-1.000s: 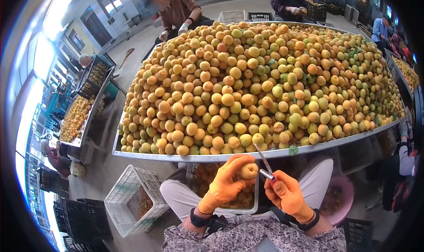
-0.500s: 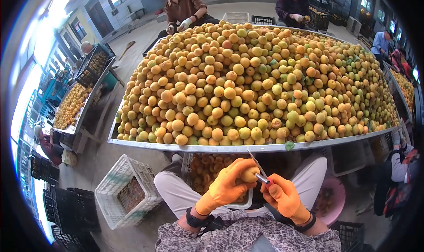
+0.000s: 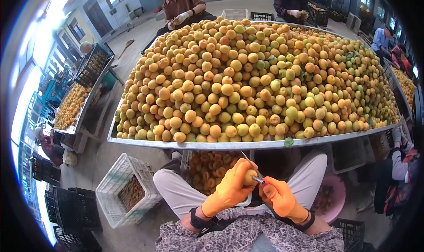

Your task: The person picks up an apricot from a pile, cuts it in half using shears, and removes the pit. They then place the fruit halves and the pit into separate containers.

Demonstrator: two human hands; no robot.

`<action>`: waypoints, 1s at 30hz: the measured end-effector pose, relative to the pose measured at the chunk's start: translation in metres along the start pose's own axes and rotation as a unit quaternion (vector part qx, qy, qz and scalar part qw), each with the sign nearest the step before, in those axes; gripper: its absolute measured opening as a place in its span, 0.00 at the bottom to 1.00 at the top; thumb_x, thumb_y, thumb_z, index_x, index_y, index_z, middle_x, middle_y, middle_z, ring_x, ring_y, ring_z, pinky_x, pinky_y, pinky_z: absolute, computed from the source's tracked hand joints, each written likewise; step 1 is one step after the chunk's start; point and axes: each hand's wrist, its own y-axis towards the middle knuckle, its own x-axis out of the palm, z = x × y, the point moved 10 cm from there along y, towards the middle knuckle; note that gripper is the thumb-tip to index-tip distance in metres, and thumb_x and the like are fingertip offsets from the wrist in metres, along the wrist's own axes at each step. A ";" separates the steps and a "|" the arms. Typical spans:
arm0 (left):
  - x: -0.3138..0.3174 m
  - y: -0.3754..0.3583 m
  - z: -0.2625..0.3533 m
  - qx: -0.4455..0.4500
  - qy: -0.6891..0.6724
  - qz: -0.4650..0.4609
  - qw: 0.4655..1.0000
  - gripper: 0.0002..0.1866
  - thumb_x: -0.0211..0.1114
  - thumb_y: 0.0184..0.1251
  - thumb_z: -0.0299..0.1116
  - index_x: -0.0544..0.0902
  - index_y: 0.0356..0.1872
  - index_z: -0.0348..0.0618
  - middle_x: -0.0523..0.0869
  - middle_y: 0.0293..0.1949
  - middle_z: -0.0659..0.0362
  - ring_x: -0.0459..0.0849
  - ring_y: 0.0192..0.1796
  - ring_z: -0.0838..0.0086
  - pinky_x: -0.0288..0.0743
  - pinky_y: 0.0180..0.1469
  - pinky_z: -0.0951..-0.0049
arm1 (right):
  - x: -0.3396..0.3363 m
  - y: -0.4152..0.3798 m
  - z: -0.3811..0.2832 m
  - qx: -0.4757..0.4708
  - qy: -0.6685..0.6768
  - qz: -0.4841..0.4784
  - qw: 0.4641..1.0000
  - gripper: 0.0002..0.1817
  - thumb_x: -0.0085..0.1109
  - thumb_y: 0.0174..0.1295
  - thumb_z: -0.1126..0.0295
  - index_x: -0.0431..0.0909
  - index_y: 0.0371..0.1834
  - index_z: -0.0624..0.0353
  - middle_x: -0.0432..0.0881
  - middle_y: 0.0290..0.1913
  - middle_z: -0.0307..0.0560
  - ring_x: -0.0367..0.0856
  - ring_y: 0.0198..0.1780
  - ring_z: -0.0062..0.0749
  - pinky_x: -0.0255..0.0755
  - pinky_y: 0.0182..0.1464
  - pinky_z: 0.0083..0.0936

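Observation:
My left hand (image 3: 227, 188), in an orange glove, is closed around an apricot (image 3: 250, 177) above my lap. My right hand (image 3: 282, 200), gloved the same way, grips a small cutting tool (image 3: 259, 180) with a metal shaft and a bit of red at its handle. The tool meets the apricot's right side, and a thin blade tip sticks up past the fruit. How deep it sits is hidden by my fingers. Just beyond my hands, a crate of halved apricots (image 3: 211, 166) stands between my knees, partly under the table edge.
A large heap of apricots (image 3: 247, 88) fills the metal-rimmed table (image 3: 212, 145) ahead. A white crate (image 3: 152, 194) holding brownish bits stands at my left, a pink basin (image 3: 340, 199) at my right. Two people (image 3: 183, 7) sit across the table; another person (image 3: 399, 157) is close on the right.
Both hands stay together around the apricot and tool, with the left fingers now wrapped further over the fruit. The view has shifted slightly. Across the table, the people's hands have moved.

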 end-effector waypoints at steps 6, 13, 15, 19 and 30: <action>0.002 0.002 -0.008 -0.007 0.032 0.001 0.999 0.24 0.70 0.44 0.18 0.74 0.45 0.40 0.79 0.44 0.52 0.81 0.43 0.52 0.75 0.45 0.62 | -0.003 0.007 0.007 0.000 0.009 -0.010 1.000 0.25 0.45 0.75 0.48 0.70 0.30 0.60 0.64 0.19 0.31 0.58 0.22 0.14 0.55 0.25 0.18; 0.012 0.000 -0.025 -0.055 0.043 -0.008 0.998 0.24 0.72 0.47 0.20 0.73 0.46 0.41 0.78 0.44 0.51 0.80 0.45 0.51 0.74 0.46 0.60 | -0.001 0.014 0.034 -0.004 0.070 0.012 0.997 0.24 0.46 0.74 0.47 0.73 0.40 0.60 0.66 0.22 0.29 0.58 0.22 0.11 0.52 0.23 0.15; 0.009 0.005 -0.024 -0.049 0.055 -0.004 0.997 0.24 0.71 0.48 0.21 0.73 0.47 0.41 0.78 0.45 0.51 0.80 0.46 0.51 0.74 0.47 0.59 | -0.007 0.019 0.028 -0.022 0.066 0.031 0.997 0.23 0.48 0.73 0.46 0.72 0.38 0.57 0.66 0.22 0.28 0.58 0.20 0.10 0.49 0.22 0.13; 0.014 0.009 -0.028 -0.030 0.132 -0.071 0.988 0.24 0.70 0.48 0.23 0.72 0.49 0.40 0.78 0.46 0.51 0.78 0.49 0.49 0.74 0.46 0.55 | -0.008 0.017 0.043 0.105 0.163 -0.038 0.980 0.16 0.47 0.76 0.55 0.75 0.43 0.58 0.65 0.23 0.28 0.59 0.23 0.09 0.52 0.24 0.11; 0.004 0.004 -0.043 -0.177 -0.231 -0.041 0.956 0.23 0.67 0.52 0.25 0.75 0.52 0.41 0.78 0.43 0.62 0.76 0.47 0.79 0.71 0.52 0.79 | -0.110 -0.021 0.015 -0.019 -0.127 0.236 0.963 0.14 0.50 0.73 0.60 0.73 0.36 0.60 0.68 0.23 0.32 0.62 0.22 0.12 0.54 0.24 0.13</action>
